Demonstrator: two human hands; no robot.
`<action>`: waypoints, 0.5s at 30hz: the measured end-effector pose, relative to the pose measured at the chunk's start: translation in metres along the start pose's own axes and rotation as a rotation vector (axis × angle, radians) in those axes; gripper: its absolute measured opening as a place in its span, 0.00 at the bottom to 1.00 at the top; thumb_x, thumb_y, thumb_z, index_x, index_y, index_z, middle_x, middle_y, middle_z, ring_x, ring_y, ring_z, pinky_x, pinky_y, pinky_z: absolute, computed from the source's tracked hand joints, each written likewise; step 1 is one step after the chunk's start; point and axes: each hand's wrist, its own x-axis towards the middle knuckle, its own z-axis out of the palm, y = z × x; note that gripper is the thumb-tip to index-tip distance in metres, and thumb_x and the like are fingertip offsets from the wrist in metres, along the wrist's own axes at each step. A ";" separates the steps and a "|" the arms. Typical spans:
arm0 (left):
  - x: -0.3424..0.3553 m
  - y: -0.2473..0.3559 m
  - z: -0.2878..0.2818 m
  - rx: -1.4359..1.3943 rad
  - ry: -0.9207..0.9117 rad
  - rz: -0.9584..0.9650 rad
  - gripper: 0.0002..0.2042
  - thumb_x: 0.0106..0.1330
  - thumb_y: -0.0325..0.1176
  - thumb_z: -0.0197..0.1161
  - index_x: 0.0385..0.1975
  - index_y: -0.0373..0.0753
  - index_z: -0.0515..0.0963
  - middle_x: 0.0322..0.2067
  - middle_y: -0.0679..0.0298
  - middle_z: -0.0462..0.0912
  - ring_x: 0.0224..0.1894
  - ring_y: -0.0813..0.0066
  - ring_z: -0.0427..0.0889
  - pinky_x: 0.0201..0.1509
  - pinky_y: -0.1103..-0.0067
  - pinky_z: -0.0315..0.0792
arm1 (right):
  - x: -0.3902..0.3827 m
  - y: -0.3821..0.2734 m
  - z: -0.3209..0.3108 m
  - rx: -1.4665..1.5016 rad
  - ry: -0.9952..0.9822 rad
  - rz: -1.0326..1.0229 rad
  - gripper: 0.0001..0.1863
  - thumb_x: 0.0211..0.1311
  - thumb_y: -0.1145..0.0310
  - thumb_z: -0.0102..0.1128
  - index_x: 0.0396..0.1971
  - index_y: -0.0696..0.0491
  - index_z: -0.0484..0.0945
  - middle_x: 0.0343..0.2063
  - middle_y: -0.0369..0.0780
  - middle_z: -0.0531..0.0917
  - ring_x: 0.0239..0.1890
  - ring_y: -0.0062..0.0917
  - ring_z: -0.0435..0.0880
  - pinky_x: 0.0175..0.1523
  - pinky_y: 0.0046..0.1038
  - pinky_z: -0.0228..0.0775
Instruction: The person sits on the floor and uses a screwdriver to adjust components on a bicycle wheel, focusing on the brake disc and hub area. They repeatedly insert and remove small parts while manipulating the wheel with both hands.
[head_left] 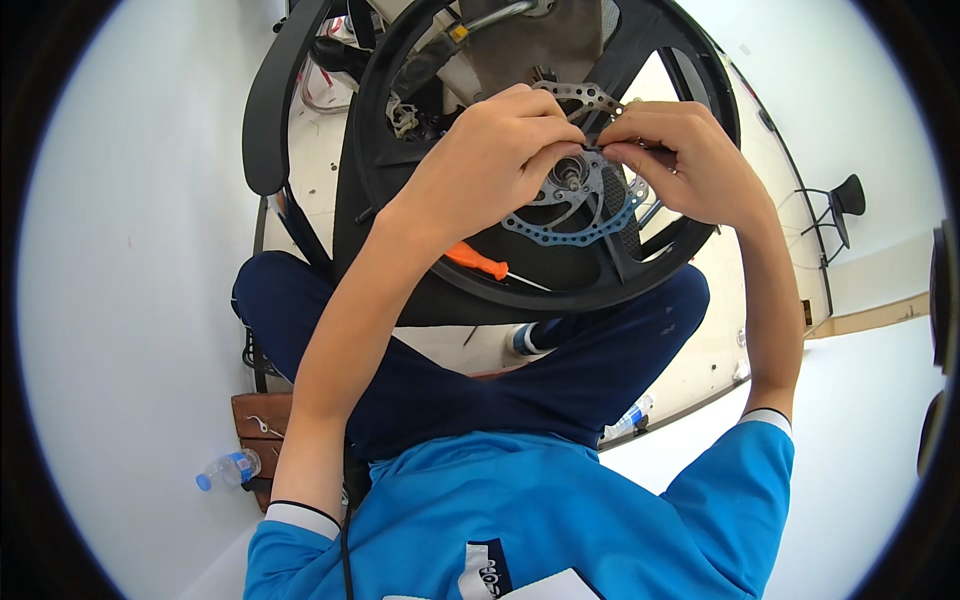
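A black spoked wheel lies flat on a black chair seat before me. At its middle is a perforated metal brake disc around a hub with a threaded axle. My left hand reaches over the disc's left side, thumb and fingers pinched together. Opposite it, my right hand is also pinched, its fingertips almost meeting the left ones just above the axle. Whatever lies between the fingertips is hidden. An orange-handled screwdriver rests on the seat, seen through the wheel's near left opening.
The chair's armrest rises left of the wheel. Cables and metal parts show through the far left opening. A plastic bottle lies by a brown box at lower left. A small black stand is at right.
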 end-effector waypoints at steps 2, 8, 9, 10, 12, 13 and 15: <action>-0.001 0.000 0.000 -0.009 0.004 0.007 0.06 0.60 0.25 0.68 0.36 0.36 0.85 0.33 0.64 0.83 0.35 0.69 0.82 0.38 0.77 0.76 | 0.003 -0.001 -0.003 0.005 -0.037 0.008 0.05 0.59 0.76 0.63 0.31 0.61 0.84 0.25 0.43 0.84 0.24 0.32 0.80 0.32 0.27 0.73; -0.009 -0.003 0.004 -0.041 0.044 -0.001 0.06 0.61 0.25 0.68 0.36 0.36 0.86 0.33 0.64 0.84 0.35 0.70 0.82 0.38 0.77 0.77 | 0.014 -0.004 -0.012 -0.073 -0.114 -0.060 0.04 0.56 0.76 0.65 0.28 0.59 0.85 0.25 0.42 0.85 0.25 0.33 0.83 0.34 0.28 0.75; -0.010 -0.003 0.006 -0.052 0.050 0.003 0.06 0.61 0.25 0.68 0.36 0.36 0.86 0.33 0.64 0.84 0.34 0.70 0.82 0.38 0.77 0.77 | 0.017 -0.005 -0.015 -0.092 -0.133 -0.063 0.03 0.55 0.76 0.65 0.28 0.59 0.86 0.25 0.42 0.85 0.25 0.33 0.83 0.34 0.28 0.75; -0.010 -0.003 0.006 -0.046 0.053 0.005 0.06 0.61 0.25 0.68 0.36 0.36 0.86 0.33 0.64 0.84 0.34 0.70 0.82 0.38 0.77 0.77 | 0.022 -0.007 -0.019 -0.111 -0.152 -0.067 0.03 0.55 0.75 0.65 0.27 0.58 0.86 0.25 0.42 0.85 0.25 0.34 0.83 0.35 0.28 0.75; -0.009 -0.003 0.007 -0.035 0.059 0.014 0.06 0.61 0.25 0.68 0.36 0.36 0.86 0.33 0.64 0.84 0.34 0.69 0.82 0.38 0.77 0.77 | 0.029 -0.008 -0.023 -0.145 -0.194 -0.014 0.04 0.54 0.73 0.67 0.27 0.57 0.87 0.25 0.41 0.85 0.28 0.34 0.84 0.39 0.29 0.76; -0.008 -0.003 0.007 -0.037 0.064 0.009 0.06 0.60 0.25 0.69 0.36 0.35 0.86 0.33 0.63 0.84 0.34 0.69 0.82 0.38 0.77 0.77 | 0.032 -0.006 -0.025 -0.189 -0.184 -0.062 0.03 0.55 0.73 0.68 0.27 0.56 0.87 0.25 0.40 0.85 0.28 0.32 0.82 0.39 0.29 0.74; -0.010 -0.002 0.008 -0.035 0.074 -0.005 0.06 0.60 0.25 0.69 0.36 0.35 0.85 0.33 0.63 0.83 0.34 0.69 0.82 0.38 0.77 0.77 | 0.037 -0.005 -0.027 -0.272 -0.167 -0.164 0.03 0.55 0.72 0.70 0.28 0.54 0.87 0.24 0.37 0.83 0.29 0.27 0.79 0.39 0.28 0.71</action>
